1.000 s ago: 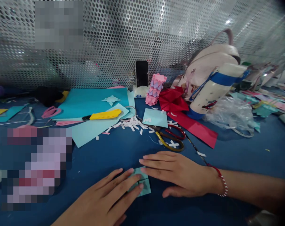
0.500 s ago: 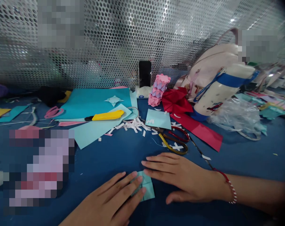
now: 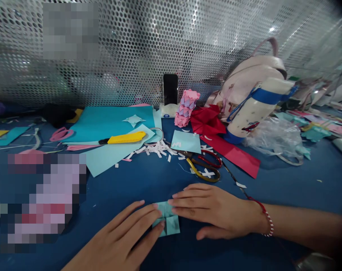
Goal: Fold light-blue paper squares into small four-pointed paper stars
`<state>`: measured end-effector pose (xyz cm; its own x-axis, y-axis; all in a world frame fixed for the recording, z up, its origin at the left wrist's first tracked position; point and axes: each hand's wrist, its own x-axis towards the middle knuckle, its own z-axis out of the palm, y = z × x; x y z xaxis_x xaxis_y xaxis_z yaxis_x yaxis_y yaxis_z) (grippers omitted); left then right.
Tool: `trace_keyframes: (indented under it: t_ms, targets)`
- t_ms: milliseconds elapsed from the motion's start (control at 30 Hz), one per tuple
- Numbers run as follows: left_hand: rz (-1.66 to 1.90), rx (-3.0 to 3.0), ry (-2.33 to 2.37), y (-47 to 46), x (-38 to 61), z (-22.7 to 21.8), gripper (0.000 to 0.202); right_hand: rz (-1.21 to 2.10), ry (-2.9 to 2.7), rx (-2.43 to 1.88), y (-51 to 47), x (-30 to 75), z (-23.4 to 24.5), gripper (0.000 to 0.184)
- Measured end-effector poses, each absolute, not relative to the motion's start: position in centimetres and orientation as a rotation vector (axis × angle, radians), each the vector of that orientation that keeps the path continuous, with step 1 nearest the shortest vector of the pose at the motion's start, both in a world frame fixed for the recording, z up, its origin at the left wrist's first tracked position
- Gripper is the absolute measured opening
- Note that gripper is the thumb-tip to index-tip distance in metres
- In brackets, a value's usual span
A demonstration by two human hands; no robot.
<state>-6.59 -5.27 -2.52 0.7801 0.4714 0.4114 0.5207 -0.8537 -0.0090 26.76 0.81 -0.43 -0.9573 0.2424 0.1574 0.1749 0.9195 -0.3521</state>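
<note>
A small folded square of light teal paper (image 3: 172, 224) lies flat on the blue tabletop, its creases crossing near the middle. Over its left side rest the fingertips of my left hand (image 3: 125, 233), fingers stretched out. My right hand (image 3: 216, 210) lies flat to the right, fingers extended and thumb apart, with its fingertips at the paper's upper right edge. Beyond my hands are scissors (image 3: 203, 169) with yellow and red handles, and an uncut light blue paper square (image 3: 186, 140).
Behind lie a yellow utility knife (image 3: 125, 137), teal sheets (image 3: 114, 120), white paper scraps (image 3: 159, 148) and a red paper strip (image 3: 233, 154). A phone (image 3: 170, 89), a pink-purple paper model (image 3: 187, 108), a bottle (image 3: 258, 109) and a backpack (image 3: 244, 75) stand before a perforated metal screen (image 3: 125, 56).
My left fingers have drawn back slightly to the left, uncovering more of the folded paper. My right fingertips now touch its upper right edge. The view has shifted slightly.
</note>
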Motion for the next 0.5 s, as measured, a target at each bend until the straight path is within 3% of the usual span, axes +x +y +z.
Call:
trace_keyframes:
  t_ms: [233, 500]
  targets:
    - [-0.612, -2.822, -0.729, -5.8, -7.0, -4.8, 0.056, 0.569, -2.889, -0.368, 0.9, 26.8, -0.2, 0.06]
    - [-0.624, -2.805, -0.719, -5.8, -7.0, -4.6, 0.055, 0.592, -2.856, -0.369, 1.0, 27.0, -0.2, 0.051]
